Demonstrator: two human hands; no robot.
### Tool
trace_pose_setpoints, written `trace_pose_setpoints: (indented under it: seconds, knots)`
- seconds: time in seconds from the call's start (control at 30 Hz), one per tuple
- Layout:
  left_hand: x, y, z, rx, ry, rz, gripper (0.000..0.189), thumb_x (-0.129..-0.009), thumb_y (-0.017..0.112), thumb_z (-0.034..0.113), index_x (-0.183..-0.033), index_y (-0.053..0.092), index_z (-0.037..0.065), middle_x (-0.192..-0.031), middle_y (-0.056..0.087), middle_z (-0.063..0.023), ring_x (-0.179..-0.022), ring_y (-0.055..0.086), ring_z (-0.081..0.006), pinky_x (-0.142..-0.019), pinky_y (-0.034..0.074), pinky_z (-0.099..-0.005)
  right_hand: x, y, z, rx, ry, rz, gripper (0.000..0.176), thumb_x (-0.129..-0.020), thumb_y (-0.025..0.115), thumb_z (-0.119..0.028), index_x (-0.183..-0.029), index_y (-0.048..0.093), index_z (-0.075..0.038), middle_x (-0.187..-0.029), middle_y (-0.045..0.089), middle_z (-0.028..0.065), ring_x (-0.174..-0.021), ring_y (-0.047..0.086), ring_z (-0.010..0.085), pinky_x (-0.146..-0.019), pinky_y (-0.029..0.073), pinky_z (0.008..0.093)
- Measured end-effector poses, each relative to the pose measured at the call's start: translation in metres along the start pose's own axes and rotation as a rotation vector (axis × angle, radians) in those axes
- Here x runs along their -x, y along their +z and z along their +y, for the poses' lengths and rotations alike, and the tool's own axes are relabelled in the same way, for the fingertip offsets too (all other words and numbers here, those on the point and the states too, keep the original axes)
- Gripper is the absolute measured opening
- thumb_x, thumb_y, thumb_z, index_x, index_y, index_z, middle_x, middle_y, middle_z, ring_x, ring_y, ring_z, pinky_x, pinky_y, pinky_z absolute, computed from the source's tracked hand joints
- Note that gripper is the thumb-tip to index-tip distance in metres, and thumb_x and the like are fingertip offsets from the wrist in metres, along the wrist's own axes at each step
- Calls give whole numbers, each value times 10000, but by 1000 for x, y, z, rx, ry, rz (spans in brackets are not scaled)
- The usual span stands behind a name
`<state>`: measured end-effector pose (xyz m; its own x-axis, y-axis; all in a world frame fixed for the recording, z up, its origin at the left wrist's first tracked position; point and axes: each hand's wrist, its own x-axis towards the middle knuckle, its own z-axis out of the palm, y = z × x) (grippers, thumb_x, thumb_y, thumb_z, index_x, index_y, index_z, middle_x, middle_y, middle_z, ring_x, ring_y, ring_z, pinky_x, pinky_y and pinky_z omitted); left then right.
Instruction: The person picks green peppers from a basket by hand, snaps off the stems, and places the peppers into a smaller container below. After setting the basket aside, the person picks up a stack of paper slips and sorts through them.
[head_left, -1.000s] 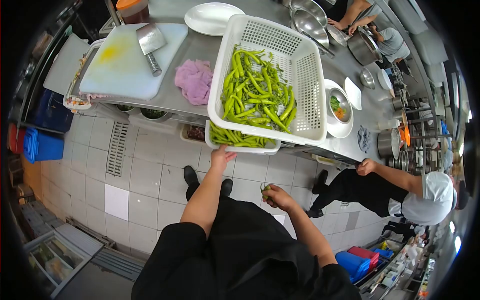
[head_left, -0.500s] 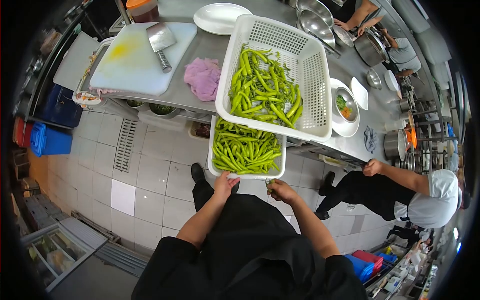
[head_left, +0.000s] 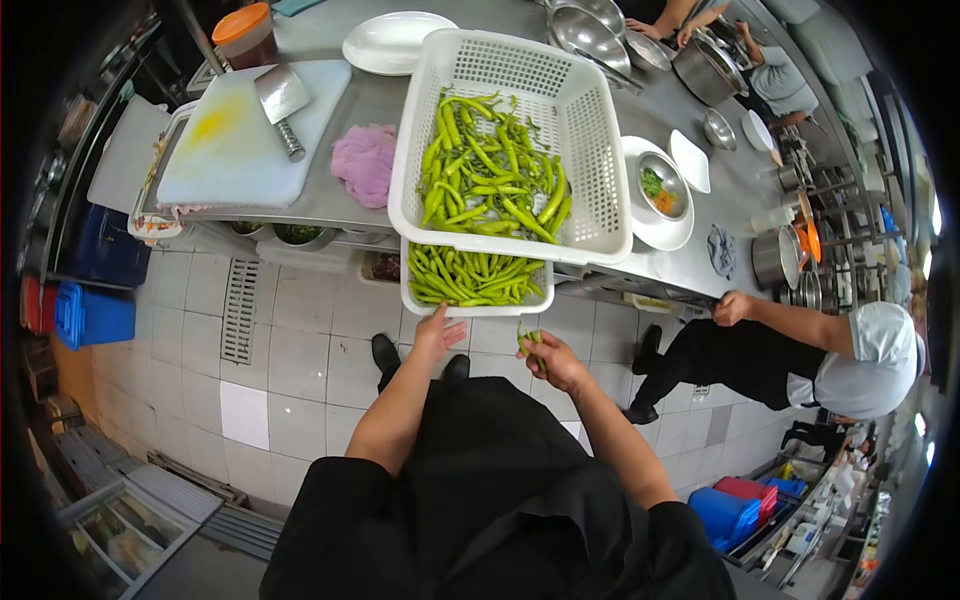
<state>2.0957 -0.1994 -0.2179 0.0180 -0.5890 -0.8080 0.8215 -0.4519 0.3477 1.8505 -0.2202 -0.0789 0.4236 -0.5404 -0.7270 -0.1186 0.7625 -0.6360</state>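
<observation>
My left hand (head_left: pixel 438 333) is open, palm up with fingers apart, at the front edge of the lower white basket (head_left: pixel 487 311). That basket holds many green peppers (head_left: pixel 470 277). To the right, my right hand (head_left: pixel 552 360) is closed around a few green peppers (head_left: pixel 530 342), just in front of the same basket. A larger white perforated basket (head_left: pixel 612 215) sits above and behind, on the counter edge, with more long green peppers (head_left: pixel 490 170) inside. It covers the back part of the lower basket.
On the steel counter are a cutting board (head_left: pixel 240 160) with a cleaver (head_left: pixel 281 100), a pink cloth (head_left: pixel 364 165), a white dish (head_left: pixel 395 42) and a bowl of chopped vegetables (head_left: pixel 662 187). A co-worker (head_left: pixel 800 355) stands at the right by the counter.
My right hand has turned and now shows green peppers in its fingers. My left hand has opened with its fingers spread. The counter and baskets sit further up and left in view.
</observation>
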Motion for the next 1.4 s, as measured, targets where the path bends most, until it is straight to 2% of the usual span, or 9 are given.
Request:
trace_pose_setpoints:
  seconds: [0.07, 0.27, 0.4, 0.6, 0.73, 0.8, 1.0, 1.2, 1.4]
  knots:
    - [10, -1, -2, -145, -111, -43, 461, -923, 568, 316, -1227, 435, -4, -1182, 515, -159, -951, 623, -313, -770, 559, -401, 0, 4, -4, -33, -79, -1, 172, -928, 579, -230, -969, 514, -77, -869, 605, 49, -587, 470, 74, -427, 329, 203]
    - [96, 50, -2, -826, 250, -483, 436, -929, 552, 389, -1180, 574, 34, -1019, 646, -76, -815, 664, -172, -615, 507, -269, -11, 18, -3, -56, -165, -69, 188, -927, 583, -208, -1019, 525, -55, -891, 610, 50, -610, 517, 76, -413, 357, 197]
    - [117, 73, 8, -1083, 382, -371, 387, -922, 574, 342, -1162, 617, 40, -937, 673, -33, -830, 652, -123, -643, 509, -248, -20, 35, -2, -40, -221, 0, 203, -924, 583, -214, -1022, 537, -42, -883, 623, 50, -599, 543, 77, -393, 349, 207]
    - [110, 61, 11, -909, 512, -310, 293, -881, 608, 286, -1055, 654, 54, -843, 669, -63, -690, 636, -122, -573, 483, -267, -13, 48, -24, 181, -286, 118, 224, -903, 614, -255, -971, 578, -44, -740, 584, 27, -532, 510, 68, -384, 325, 208]
    - [122, 63, 23, -1299, 624, -294, 271, -887, 613, 244, -1032, 627, 14, -890, 676, -79, -790, 656, -160, -632, 504, -297, -16, 46, -19, 305, -355, 108, 223, -879, 647, -269, -892, 564, -63, -660, 514, -13, -506, 427, 48, -402, 303, 199]
    - [130, 65, 25, -1600, 937, -316, 276, -854, 634, 215, -1053, 619, 25, -890, 667, -113, -782, 649, -248, -654, 499, -348, -18, 48, -15, 373, -418, 110, 228, -873, 655, -273, -866, 553, -69, -649, 497, -23, -501, 401, 42, -407, 295, 196]
    - [136, 62, 23, -1531, 1255, -378, 261, -843, 648, 212, -1049, 632, 53, -926, 664, -132, -832, 630, -324, -699, 493, -394, -11, 48, -18, 74, -313, 43, 220, -877, 660, -254, -818, 526, -91, -640, 478, -30, -503, 382, 39, -410, 279, 196]
    - [145, 68, 30, -1535, 1114, -426, 271, -859, 640, 226, -1059, 623, 44, -913, 666, -138, -814, 650, -290, -683, 503, -367, -13, 23, -10, -315, -145, -255, 163, -902, 625, -206, -862, 515, -93, -672, 480, -23, -477, 367, 70, -394, 259, 201]
    - [102, 31, 30, -1512, 832, -278, 298, -873, 638, 226, -1084, 599, 20, -878, 683, -116, -717, 680, -200, -642, 514, -310, -70, -38, 17, -436, -171, 231, 146, -902, 614, -214, -902, 511, -111, -686, 509, -3, -496, 417, 91, -414, 311, 243]
